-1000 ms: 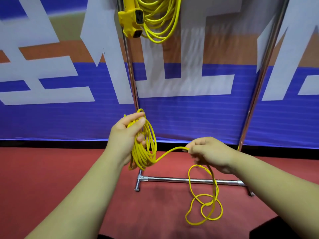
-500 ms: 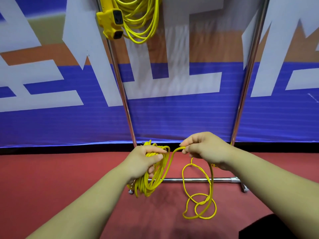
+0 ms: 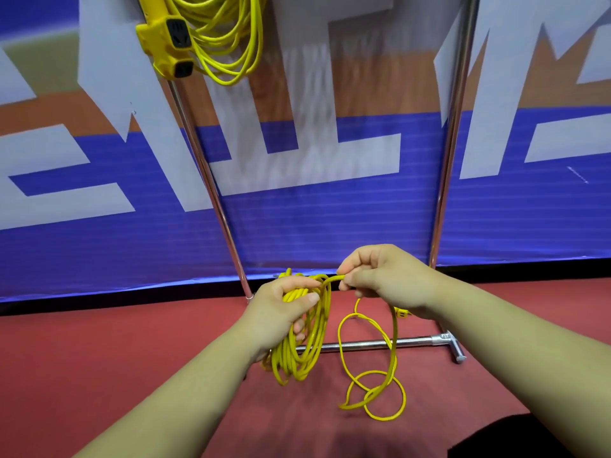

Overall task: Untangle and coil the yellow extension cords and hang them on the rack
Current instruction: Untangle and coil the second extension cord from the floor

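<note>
My left hand (image 3: 281, 309) grips a coil of yellow extension cord (image 3: 304, 352) whose loops hang below the fist. My right hand (image 3: 383, 279) pinches the same cord just right of the coil's top. From it the loose cord (image 3: 373, 391) drops in loops onto the red floor, and a plug end (image 3: 401, 313) peeks out under my right wrist. A second yellow cord (image 3: 228, 44) with its socket block (image 3: 168, 44) hangs coiled at the top of the metal rack (image 3: 211, 180).
The rack's two chrome uprights stand before a blue, white and orange banner (image 3: 330, 219). Its base bar (image 3: 373, 344) lies on the red floor (image 3: 99, 358) under the loose loops. A dark shape (image 3: 509, 438) sits at the bottom right.
Both hands have dropped lower and come together; my right hand brought the cord across to the top of the coil. The view shifted so the rack moved leftward.
</note>
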`<state>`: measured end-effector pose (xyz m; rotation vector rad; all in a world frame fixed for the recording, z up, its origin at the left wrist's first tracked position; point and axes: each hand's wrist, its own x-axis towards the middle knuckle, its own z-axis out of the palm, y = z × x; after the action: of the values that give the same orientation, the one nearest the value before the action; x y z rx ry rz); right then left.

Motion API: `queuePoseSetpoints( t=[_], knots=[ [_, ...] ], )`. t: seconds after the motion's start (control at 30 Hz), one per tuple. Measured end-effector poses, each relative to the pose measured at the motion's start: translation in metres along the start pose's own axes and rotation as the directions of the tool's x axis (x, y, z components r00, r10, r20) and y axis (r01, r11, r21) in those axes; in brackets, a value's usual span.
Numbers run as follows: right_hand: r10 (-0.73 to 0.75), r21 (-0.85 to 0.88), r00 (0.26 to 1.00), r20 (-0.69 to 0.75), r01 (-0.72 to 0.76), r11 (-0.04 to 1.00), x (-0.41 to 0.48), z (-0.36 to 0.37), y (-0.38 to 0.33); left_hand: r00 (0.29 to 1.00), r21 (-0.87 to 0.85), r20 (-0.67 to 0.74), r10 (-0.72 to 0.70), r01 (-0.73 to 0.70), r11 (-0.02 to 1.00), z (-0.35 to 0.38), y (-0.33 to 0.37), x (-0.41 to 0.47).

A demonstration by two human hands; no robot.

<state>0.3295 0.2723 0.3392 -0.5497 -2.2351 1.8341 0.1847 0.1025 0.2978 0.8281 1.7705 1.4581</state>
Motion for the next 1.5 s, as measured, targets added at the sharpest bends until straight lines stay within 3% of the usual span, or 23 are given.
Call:
queuePoseSetpoints(
  t=[0.27,0.43,0.7,0.9,1.13,1.5],
  knots=[
    [-0.109,-0.036,0.99,0.095,0.113,0.993,-0.003,0.002,-0.006,0.995,0.086,0.09,0.036,-0.044,0.995,0.008,0.002,0.002],
    [-0.107,0.071,0.989,0.1,0.101,0.992,-0.003,-0.01,-0.008,1.0,-0.054,-0.021,0.011,-0.012,0.998,0.006,0.024,0.001],
    [0.0,0.005,0.98,0.197,-0.001,1.0,-0.003,-0.016,0.005,0.979,-0.197,-0.181,0.091,-0.127,0.972,-0.037,0.045,-0.004],
    [-0.015,-0.009,1.0,0.025,0.015,1.0,0.001,-0.006,-0.001,0.959,-0.256,-0.284,0.012,-0.088,0.963,-0.054,0.028,-0.003],
    [0.105,0.086,0.982,-0.158,-0.093,0.992,0.009,0.001,0.001,0.855,-0.339,-0.518,-0.03,-0.172,0.925,-0.08,0.019,-0.002],
    [0.103,0.08,0.951,-0.293,-0.083,0.993,0.012,0.01,0.005,0.882,-0.406,-0.464,0.084,-0.295,0.865,-0.074,0.054,-0.017]
  ],
)
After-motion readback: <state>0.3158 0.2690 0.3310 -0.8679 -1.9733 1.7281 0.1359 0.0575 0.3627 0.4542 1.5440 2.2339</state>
